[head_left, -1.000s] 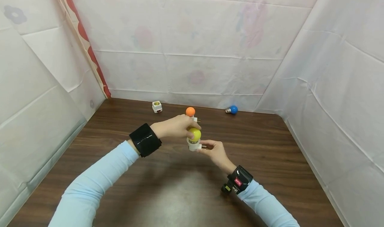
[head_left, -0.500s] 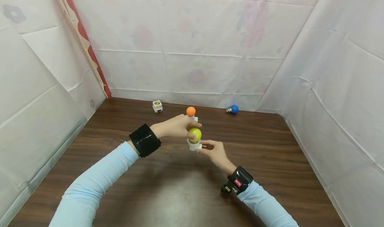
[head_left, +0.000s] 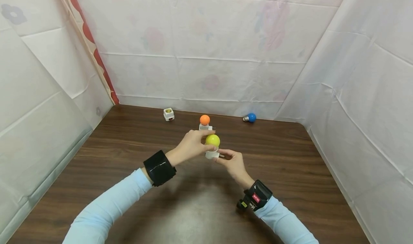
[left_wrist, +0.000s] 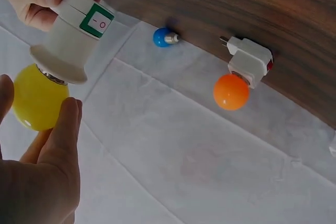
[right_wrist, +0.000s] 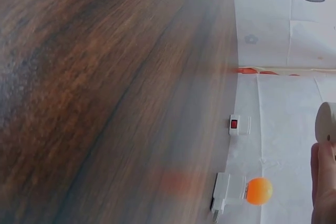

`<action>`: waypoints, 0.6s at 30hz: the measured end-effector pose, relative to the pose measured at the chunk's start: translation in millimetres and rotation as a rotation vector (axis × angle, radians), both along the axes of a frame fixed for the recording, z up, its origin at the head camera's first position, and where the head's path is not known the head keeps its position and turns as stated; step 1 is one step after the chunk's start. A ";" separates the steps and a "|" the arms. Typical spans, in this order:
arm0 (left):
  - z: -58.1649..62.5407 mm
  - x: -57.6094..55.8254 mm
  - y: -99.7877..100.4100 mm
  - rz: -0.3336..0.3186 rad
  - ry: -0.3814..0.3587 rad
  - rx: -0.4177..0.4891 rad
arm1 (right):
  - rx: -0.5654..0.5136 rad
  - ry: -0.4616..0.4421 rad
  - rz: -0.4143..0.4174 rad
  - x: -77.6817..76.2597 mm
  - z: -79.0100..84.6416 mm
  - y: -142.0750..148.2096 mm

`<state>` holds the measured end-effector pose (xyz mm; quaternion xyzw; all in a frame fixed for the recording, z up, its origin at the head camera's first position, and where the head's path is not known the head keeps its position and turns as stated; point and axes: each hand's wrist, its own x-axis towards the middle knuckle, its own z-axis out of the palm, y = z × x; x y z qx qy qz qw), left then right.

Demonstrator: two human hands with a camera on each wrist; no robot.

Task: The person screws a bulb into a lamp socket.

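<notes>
In the head view my left hand [head_left: 193,146] holds a round yellow light bulb [head_left: 213,140] between thumb and fingers. The bulb's metal base sits in the mouth of a white lamp socket [left_wrist: 68,45], with a sliver of metal showing. That socket carries a green-framed rocker switch [left_wrist: 98,21] on its side. My right hand [head_left: 235,166] pinches the plug end of the socket, and the prongs stick out past its fingers. Both things are held above the table. In the right wrist view only the edge of my right hand and part of the socket show.
Behind the hands, an orange bulb [head_left: 204,120] stands in another white plug-in socket [left_wrist: 252,59]. A bulbless white socket [head_left: 169,114] with a red switch is at the back left. A blue bulb [head_left: 251,118] lies at the back right, near the white cloth wall [head_left: 209,79].
My left hand has dropped its wrist and turned around the yellow bulb. Bulb and socket have shifted slightly right and up in the head view. My right hand keeps its pinch.
</notes>
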<state>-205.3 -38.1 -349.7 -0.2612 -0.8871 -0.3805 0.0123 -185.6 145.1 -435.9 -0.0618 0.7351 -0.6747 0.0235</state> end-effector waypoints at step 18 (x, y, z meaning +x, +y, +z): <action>-0.4 -25.9 -21.3 -0.405 -0.276 0.043 | 0.054 -0.025 0.081 5.8 5.6 -1.3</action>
